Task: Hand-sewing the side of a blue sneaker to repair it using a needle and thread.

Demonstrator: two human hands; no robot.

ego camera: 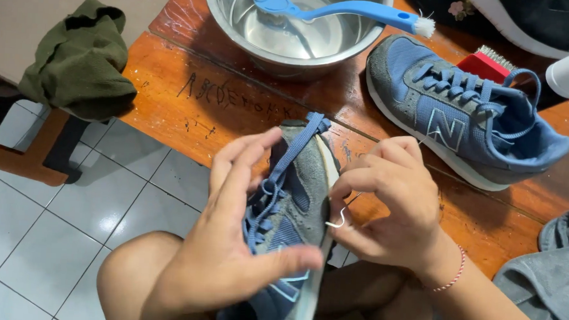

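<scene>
The blue-grey sneaker (pixel 295 212) lies over the person's lap, at the near edge of the wooden surface (pixel 190 103), toe pointing away. The left hand (pixel 228 241) is closed around its side, thumb across the tongue and fingers up by the blue lace (pixel 291 157). The right hand (pixel 392 204) pinches a thin white thread or hook (pixel 340 220) at the sole edge; I cannot tell exactly which. The shoe seems light, soft in the upper and stiff at the sole, so the sole and heel give the firm grip. Its pair (pixel 462 117) rests further right, beside a steel bowl (pixel 291 24) with a blue brush (pixel 344 10).
</scene>
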